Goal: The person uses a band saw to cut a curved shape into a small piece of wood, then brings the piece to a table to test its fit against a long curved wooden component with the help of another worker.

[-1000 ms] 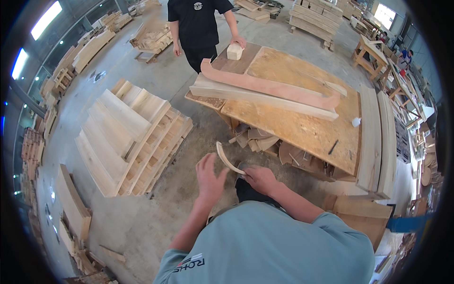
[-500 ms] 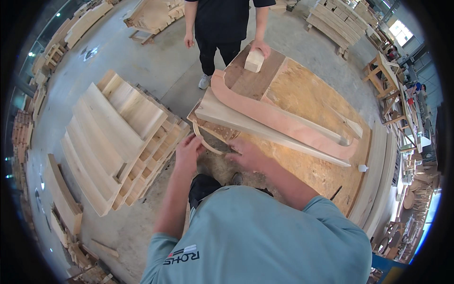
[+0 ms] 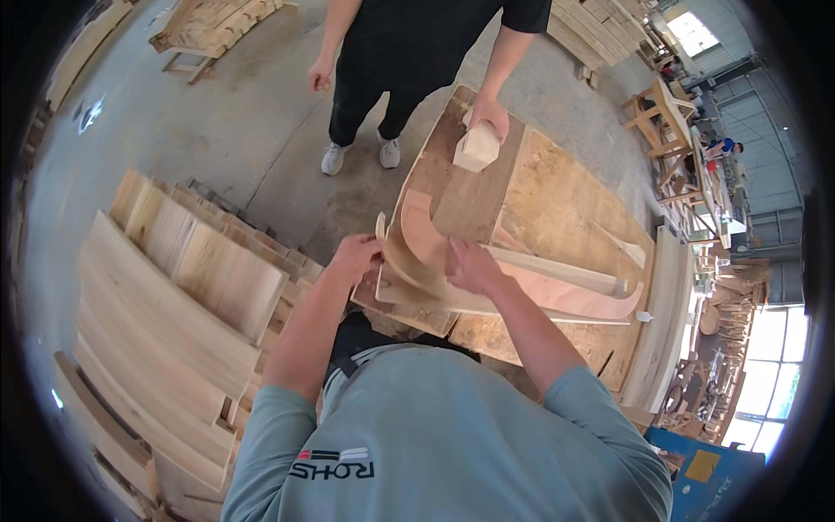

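Between my hands is a thin, curved wooden strip [image 3: 404,261], blurred by motion, over the near left end of a pale wooden beam [image 3: 428,298]. My left hand [image 3: 355,259] is closed on the strip's left end, which sticks up past the fingers. With bent fingers, my right hand [image 3: 474,266] grips the strip's other end; its fingertips are partly hidden. Just beyond and under my right hand runs a pinkish S-shaped wooden template [image 3: 418,216], lying along the beam on the workbench [image 3: 557,187].
Across the bench a co-worker's hand [image 3: 489,117] rests on a pale wooden block [image 3: 476,150]. Curved boards [image 3: 148,304] are stacked at the left. A thin wood offcut [image 3: 628,248] lies on the bench's right. A blue panel [image 3: 696,474] stands at lower right.
Both hands have carried the curved strip from beside the bench up over the beam and template end. My view has shifted nearer the bench. The co-worker's hand stays on the block.
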{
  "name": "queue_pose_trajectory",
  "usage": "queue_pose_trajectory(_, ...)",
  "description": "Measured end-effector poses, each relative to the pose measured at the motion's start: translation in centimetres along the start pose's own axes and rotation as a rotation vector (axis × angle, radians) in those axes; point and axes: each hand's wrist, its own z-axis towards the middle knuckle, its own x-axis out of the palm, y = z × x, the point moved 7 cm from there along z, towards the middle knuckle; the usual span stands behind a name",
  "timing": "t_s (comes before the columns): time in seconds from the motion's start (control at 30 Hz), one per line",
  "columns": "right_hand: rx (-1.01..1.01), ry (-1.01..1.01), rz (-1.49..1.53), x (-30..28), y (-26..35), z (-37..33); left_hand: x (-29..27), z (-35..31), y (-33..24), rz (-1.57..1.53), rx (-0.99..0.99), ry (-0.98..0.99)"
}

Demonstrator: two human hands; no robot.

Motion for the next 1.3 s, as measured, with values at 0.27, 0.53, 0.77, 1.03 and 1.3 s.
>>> queue_pose_trajectory(0.27,0.229,0.561,0.207,-3.9,2.9,-3.0,2.0,-0.5,3.3,0.018,-0.259,0.016)
queue_pose_trajectory(0.53,0.153,0.54,0.242,-3.9,2.9,-2.9,3.3,-1.8,0.3,-0.235,-0.238,0.094)
queue_pose_trajectory(0.77,0.059,0.513,0.265,-4.3,2.6,-3.1,4.9,-2.2,2.3,-0.569,-0.217,0.164)
queue_pose_trajectory(1.03,0.046,0.578,0.236,-3.2,3.5,-3.6,4.8,-3.7,1.7,-0.548,-0.199,-0.035)
queue_pose_trajectory(1.3,-0.003,0.563,0.23,-2.6,4.2,-4.0,5.2,-3.4,2.9,-0.237,-0.148,0.078)
